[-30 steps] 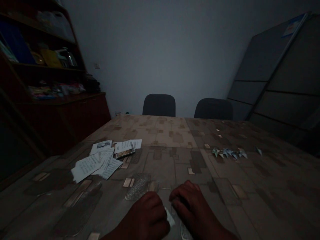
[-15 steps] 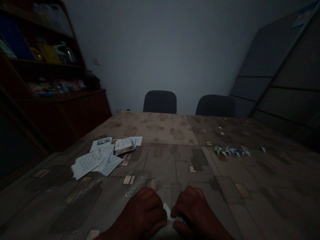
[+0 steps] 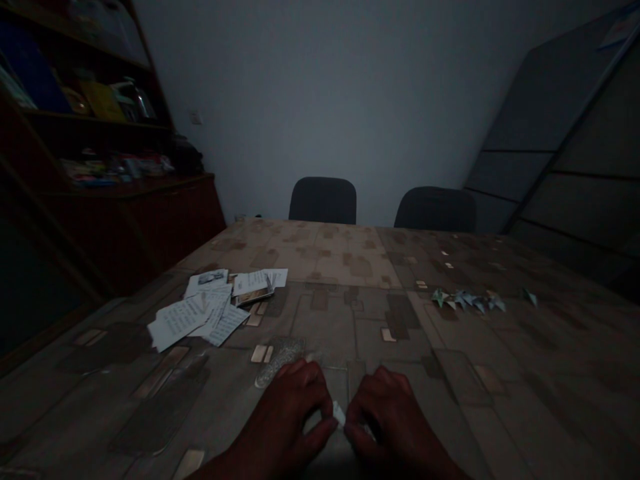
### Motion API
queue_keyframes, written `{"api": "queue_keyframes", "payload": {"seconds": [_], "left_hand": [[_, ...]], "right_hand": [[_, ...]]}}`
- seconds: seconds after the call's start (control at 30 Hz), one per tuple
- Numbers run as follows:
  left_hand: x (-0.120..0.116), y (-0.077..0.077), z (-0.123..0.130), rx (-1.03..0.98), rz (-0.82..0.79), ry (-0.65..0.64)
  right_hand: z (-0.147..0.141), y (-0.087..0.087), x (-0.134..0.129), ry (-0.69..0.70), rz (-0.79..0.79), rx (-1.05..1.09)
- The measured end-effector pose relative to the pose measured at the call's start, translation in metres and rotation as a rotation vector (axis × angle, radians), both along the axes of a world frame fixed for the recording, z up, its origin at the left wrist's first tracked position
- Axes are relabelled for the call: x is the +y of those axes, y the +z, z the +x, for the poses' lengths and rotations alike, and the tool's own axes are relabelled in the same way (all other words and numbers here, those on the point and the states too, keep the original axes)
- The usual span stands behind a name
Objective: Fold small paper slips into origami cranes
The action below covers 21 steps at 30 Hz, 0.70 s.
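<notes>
My left hand (image 3: pixel 293 408) and right hand (image 3: pixel 393 410) pinch white paper (image 3: pixel 339 414) between their fingertips; I judge it mid-fold, next needing even pressure.

Small paper piece (image 3: pixel 339 415): whitish. Tablecloth (image 3: pixel 320 327): brown and beige, patterned with overlapping rounded rectangles, thin dark lines, small cream blocks. Loose sheets (image 3: pixel 177 321): white, dark lines of print. Folded papers (image 3: pixel 464 300): pale green, bluish, whitish. Chairs (image 3: pixel 323 201): plain dark grey. Wall (image 3: pixel 350 93): plain grey-blue. Cabinet (image 3: pixel 175 217): dark reddish brown.
</notes>
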State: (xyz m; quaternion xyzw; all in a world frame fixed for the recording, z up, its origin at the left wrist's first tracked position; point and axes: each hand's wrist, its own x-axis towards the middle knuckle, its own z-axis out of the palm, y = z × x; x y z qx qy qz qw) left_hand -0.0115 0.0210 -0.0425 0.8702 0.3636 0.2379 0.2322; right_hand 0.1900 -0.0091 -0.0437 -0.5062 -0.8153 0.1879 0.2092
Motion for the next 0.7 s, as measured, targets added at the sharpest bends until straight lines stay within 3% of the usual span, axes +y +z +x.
{"api": "queue_keyframes", "payload": {"seconds": [0.3, 0.7], "left_hand": [[0.0, 0.002, 0.004, 0.007, -0.074, 0.093], [-0.002, 0.003, 0.004, -0.014, -0.066, 0.103]], "right_hand": [[-0.004, 0.003, -0.002, -0.105, -0.008, -0.013], [-0.001, 0.013, 0.0, -0.009, -0.064, -0.046]]}}
